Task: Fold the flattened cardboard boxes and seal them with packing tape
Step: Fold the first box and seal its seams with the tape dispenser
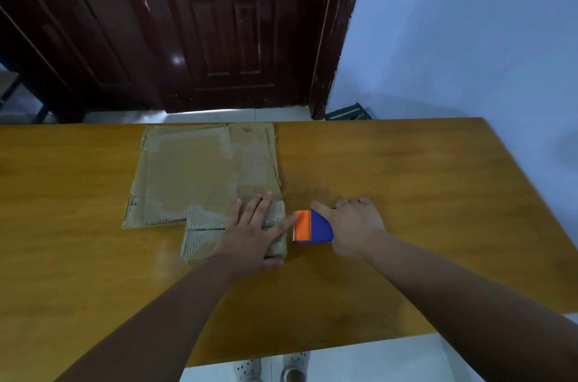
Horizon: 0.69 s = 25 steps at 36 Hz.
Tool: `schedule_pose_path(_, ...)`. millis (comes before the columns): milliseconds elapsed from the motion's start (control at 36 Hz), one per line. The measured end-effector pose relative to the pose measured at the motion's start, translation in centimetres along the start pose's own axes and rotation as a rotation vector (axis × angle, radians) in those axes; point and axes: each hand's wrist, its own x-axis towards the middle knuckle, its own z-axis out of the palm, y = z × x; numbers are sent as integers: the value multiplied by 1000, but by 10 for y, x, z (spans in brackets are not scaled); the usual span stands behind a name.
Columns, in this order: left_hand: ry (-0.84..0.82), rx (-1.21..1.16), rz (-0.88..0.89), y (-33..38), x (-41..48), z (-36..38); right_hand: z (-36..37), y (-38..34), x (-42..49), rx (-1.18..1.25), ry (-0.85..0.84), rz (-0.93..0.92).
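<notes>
A small folded cardboard box (203,234) lies at the near edge of a stack of flattened cardboard boxes (194,175) on the wooden table (406,178). My left hand (253,231) presses flat on the small box's right end, fingers straight and spread. Just right of that box, my right hand (353,228) grips an orange and blue tape dispenser (309,226), whose toothed orange end meets the box's right edge. The tape roll itself is hidden under my hand.
A dark wooden door (203,28) stands behind the table's far edge, with a blue wall (469,31) on the right. A dark rack (347,114) sits on the floor by the door frame. My feet (272,369) show below the table's near edge.
</notes>
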Motion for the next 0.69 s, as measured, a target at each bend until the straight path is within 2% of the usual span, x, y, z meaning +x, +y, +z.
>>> schedule_pose_path(250, -31, 30, 13, 0, 0, 0, -35, -21, 4, -104, -125, 14)
schedule_pose_path(528, 83, 88, 150, 2, -7, -2, -60, -34, 13, -163, -198, -27)
schedule_pose_path(694, -40, 33, 144, 0, -2, 6, -66, -36, 18, -184, -213, -36)
